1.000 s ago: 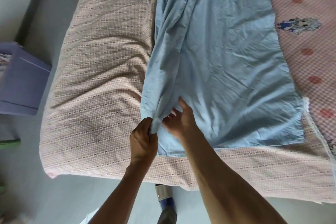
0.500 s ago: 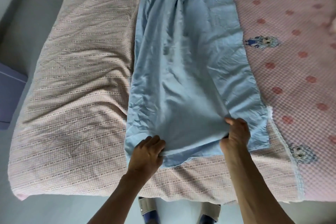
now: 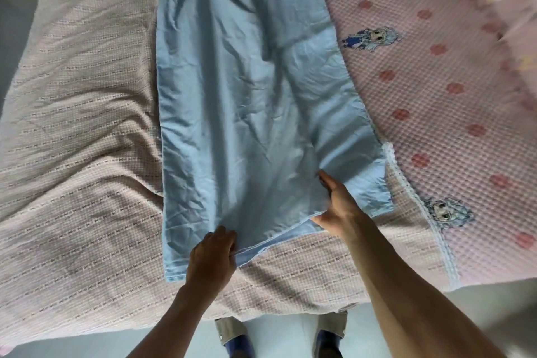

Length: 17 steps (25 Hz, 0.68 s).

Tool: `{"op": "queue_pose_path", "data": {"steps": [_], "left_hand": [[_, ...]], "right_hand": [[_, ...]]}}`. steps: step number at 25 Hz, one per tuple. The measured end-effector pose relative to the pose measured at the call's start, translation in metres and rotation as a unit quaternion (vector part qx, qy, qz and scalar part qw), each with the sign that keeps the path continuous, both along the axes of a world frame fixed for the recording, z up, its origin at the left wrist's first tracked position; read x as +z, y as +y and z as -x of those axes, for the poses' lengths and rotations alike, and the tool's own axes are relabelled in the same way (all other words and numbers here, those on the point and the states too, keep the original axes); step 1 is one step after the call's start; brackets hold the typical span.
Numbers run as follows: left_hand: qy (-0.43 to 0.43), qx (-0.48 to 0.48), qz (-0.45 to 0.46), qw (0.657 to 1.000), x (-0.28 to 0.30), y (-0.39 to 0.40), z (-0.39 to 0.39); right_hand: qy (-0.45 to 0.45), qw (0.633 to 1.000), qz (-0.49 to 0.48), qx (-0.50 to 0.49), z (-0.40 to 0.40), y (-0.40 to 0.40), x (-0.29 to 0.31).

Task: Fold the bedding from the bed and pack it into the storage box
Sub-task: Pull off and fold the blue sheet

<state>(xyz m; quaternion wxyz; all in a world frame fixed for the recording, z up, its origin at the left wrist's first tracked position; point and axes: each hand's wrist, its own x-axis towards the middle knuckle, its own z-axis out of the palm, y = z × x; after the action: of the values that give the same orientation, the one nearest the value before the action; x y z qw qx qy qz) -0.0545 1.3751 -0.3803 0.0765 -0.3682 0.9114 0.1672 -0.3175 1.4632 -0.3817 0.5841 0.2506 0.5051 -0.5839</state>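
Fingertips of right hand (image 3: 338,206) hidden under blue sheet (image 3: 241,90).

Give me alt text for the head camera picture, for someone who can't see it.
Seen from above, a person's left hand and right hand hold the near edge of a light blue sheet laid lengthwise on a bed. Under it lie a beige woven blanket and, to the right, a pink cartoon-print quilt.
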Motion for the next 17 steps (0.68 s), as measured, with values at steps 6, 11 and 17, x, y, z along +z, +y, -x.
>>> {"op": "queue_pose_path", "data": {"steps": [6, 11, 17], "left_hand": [[0.052, -0.157, 0.021, 0.986, -0.001, 0.050, 0.053], [0.064, -0.230, 0.047, 0.970, -0.019, 0.087, 0.123], [0.059, -0.235, 0.079, 0.967, -0.026, 0.095, 0.133]], "right_hand": [[0.459, 0.792, -0.380, 0.136, 0.048, 0.098, -0.036], [0.419, 0.848, -0.268, 0.183, 0.080, 0.101, -0.046], [0.411, 0.793, -0.379, 0.242, 0.093, 0.176, -0.052]]}}
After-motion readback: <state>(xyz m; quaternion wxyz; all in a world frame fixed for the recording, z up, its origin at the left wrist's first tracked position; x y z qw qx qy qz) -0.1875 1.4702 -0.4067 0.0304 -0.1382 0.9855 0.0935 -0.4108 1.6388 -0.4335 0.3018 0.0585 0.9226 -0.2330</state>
